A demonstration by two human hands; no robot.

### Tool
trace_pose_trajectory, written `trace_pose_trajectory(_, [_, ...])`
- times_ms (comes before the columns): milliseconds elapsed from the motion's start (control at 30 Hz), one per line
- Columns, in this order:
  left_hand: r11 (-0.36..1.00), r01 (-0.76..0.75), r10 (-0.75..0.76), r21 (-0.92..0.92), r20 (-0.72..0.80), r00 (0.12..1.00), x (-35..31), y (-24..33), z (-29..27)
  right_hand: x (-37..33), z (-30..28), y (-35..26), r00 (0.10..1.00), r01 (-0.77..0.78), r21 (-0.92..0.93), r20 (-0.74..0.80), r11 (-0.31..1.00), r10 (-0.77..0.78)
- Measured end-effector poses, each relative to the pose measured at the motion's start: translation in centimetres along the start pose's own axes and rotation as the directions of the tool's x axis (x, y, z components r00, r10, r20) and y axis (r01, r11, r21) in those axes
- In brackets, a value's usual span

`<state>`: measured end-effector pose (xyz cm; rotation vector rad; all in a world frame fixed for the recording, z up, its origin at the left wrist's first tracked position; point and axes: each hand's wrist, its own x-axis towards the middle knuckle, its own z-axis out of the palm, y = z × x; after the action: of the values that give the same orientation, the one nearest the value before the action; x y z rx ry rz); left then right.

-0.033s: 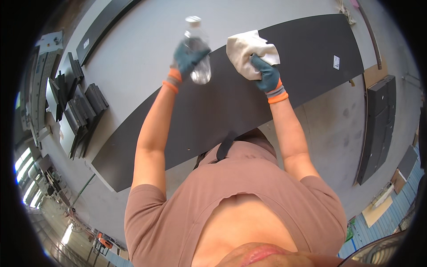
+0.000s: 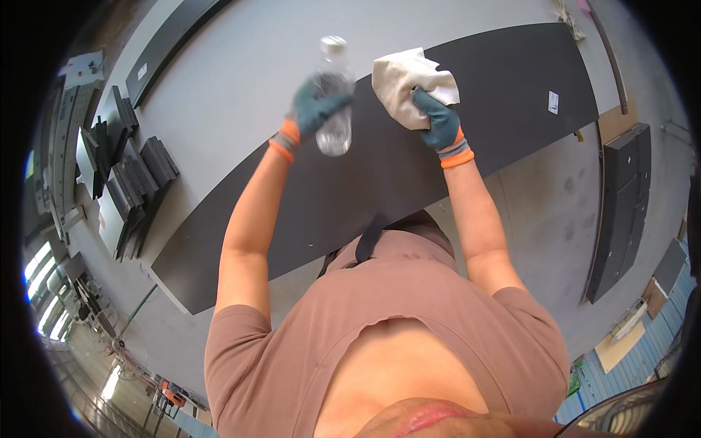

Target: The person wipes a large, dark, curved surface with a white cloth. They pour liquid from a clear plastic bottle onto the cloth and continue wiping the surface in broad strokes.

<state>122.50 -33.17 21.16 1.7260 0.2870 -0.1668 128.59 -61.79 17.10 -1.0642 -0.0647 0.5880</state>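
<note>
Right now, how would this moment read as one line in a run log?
left hand: holds clear bottle | right hand: grips white cloth | both above: dark panel | floor left: stacked dark panels

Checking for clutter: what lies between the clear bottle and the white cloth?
Nothing; the head view shows only bare black panel between bottle and cloth.

Long black panel (image 2: 511,95), running from the lower left to the upper right of the frame, resting flat on the grey floor (image 2: 219,80). A small white label (image 2: 553,102) sits near its upper right end. Dark panel pieces (image 2: 139,175) lie stacked on the floor at left.
</note>
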Motion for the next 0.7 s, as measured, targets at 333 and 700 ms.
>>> trace_pose_trajectory(333, [0.824,0.498,-0.354,-0.270,0.442,0.825,-7.5,2.5,2.7,0.0,1.6,-1.8,0.965,-0.247,0.250,0.155,0.936,0.214])
trace_pose_trajectory(700, [0.617,0.722,-0.395,-0.314,0.670,0.629,-8.4,4.3,2.7,0.3,-2.4,2.4,0.924,-0.378,0.366,0.198,0.850,0.326])
